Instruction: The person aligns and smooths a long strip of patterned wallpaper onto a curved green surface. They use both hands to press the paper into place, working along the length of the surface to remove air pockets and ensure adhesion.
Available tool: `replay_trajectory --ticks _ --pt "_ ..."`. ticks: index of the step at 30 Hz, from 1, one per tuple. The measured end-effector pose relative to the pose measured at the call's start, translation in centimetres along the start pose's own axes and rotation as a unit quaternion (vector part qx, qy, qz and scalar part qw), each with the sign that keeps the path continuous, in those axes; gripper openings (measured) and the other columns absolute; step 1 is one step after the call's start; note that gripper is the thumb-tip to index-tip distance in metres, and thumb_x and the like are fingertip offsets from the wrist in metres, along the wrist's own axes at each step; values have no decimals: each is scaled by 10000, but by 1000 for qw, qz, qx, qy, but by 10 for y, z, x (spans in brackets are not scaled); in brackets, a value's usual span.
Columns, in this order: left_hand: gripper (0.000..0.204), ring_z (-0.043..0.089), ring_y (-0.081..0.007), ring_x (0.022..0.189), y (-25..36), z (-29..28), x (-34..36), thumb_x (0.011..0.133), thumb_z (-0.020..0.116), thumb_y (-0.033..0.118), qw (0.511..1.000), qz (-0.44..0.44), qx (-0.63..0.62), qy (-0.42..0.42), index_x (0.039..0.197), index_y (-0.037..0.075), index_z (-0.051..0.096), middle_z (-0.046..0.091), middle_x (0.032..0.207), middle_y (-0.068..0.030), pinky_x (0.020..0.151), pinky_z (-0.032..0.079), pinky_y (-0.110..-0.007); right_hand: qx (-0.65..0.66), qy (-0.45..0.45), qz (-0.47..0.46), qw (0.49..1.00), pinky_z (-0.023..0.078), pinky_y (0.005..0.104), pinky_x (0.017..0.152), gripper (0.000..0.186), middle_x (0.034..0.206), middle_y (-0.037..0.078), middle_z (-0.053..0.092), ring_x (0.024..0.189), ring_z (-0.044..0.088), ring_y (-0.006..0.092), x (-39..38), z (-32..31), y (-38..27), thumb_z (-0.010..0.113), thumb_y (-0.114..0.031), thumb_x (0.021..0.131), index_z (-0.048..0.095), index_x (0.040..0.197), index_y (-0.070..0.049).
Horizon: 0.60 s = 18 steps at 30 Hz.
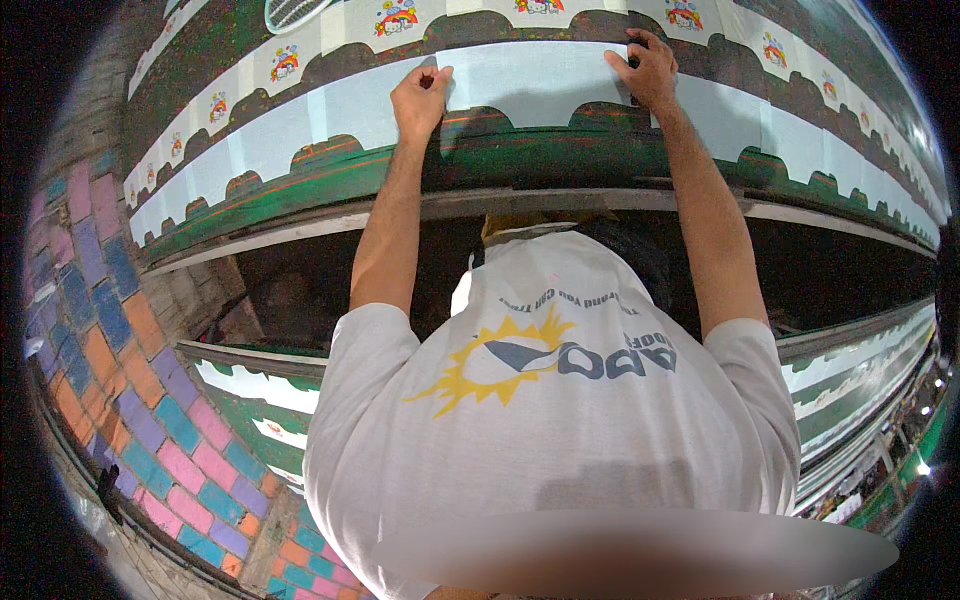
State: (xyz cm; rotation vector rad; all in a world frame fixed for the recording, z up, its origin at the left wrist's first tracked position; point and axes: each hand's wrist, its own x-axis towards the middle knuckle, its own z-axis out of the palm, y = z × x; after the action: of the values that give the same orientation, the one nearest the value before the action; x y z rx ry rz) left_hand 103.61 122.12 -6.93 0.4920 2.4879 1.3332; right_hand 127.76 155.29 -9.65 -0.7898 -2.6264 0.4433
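Note:
A pale blue fabric panel point(535, 82) with notches cut in its lower edge lies spread between my hands on a long green table point(330, 190). My left hand point(420, 97) is closed at the panel's upper left corner, thumb and forefinger curled together on its edge. At the upper right corner my right hand point(650, 75) has its thumb and bent fingers on the edge. Similar pale blue panels continue in a row on both sides. How firmly each fingertip grips is too small to make out.
Beyond lies a row of cream panels point(340, 35) with small colourful printed figures. A pale rail point(330, 221) runs along the table's near edge, with a dark gap behind it. Colourful painted bricks point(180, 420) are at left. Another green table with panels point(255, 395) stands behind me.

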Motion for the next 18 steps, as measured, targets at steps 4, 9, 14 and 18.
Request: replay_trajectory --ticks 4,9,14,18 --pt "319 671 -136 712 1 2 -3 867 831 298 997 60 24 40 947 -2 759 755 814 -84 697 547 -312 -13 -4 3 1000 296 551 1133 530 1460 20 556 1354 454 343 1 2 2 730 -594 862 779 999 -84" --pt "304 687 -161 721 8 2 -7 867 831 294 999 33 -9 39 955 12 760 748 802 -93 708 552 -322 -12 -10 9 1000 278 550 1137 525 1454 69 572 1376 446 355 4 1 3 747 -610 821 789 924 -96" --pt "335 699 -226 866 21 3 -9 893 784 299 989 87 23 119 1090 34 727 723 1045 -128 778 558 -344 92 -20 -2 996 419 470 1071 504 1354 130 654 1240 602 332 14 -8 5 684 -550 916 780 850 -60" --pt "525 545 -363 1281 25 20 -18 965 653 401 953 238 175 66 1334 30 607 509 1471 -202 1038 461 -496 374 -90 94 918 426 393 1070 524 1368 147 649 1258 594 266 19 -19 15 551 -501 1034 770 959 -32"
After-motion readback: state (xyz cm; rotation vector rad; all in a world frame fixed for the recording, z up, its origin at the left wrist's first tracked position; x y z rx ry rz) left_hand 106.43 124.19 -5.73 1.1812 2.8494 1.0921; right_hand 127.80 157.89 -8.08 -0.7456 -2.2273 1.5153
